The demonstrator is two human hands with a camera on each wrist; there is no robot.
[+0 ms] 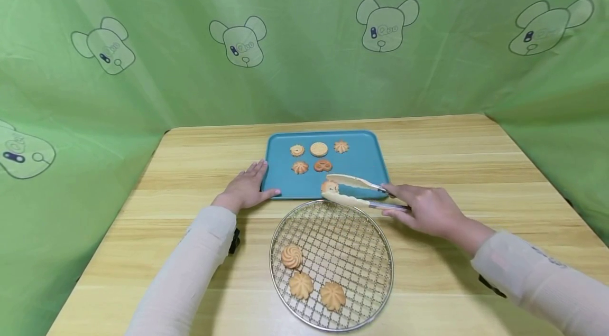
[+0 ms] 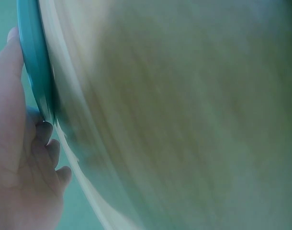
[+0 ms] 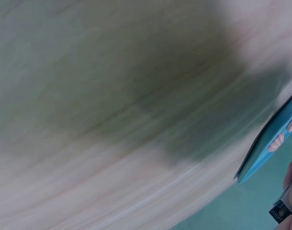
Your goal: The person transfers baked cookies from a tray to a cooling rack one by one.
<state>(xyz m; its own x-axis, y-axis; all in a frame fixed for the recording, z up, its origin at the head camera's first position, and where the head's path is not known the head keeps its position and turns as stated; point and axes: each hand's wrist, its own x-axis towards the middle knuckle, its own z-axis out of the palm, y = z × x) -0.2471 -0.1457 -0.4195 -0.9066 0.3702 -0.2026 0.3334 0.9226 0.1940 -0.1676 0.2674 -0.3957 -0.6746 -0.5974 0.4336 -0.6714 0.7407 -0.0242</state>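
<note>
Nearest, the round wire cooling rack point(image 1: 352, 251) carries three piped biscuits; just beyond its far rim, the right hand point(image 1: 425, 209) squeezes cream-tipped metal tongs point(image 1: 354, 192) around one biscuit point(image 1: 329, 186), which may slip or crumble if the squeeze wavers; further, the teal rectangular tray point(image 1: 366, 159) holds five biscuits, the left hand point(image 1: 247, 188) lying flat against its left edge.

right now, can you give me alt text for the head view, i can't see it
A right hand holds cream tongs pinching a cookie at the near edge of a blue tray with five more cookies, while the left hand rests flat against the tray's left edge. A round wire rack with three cookies sits nearer, on a wooden table.
</note>
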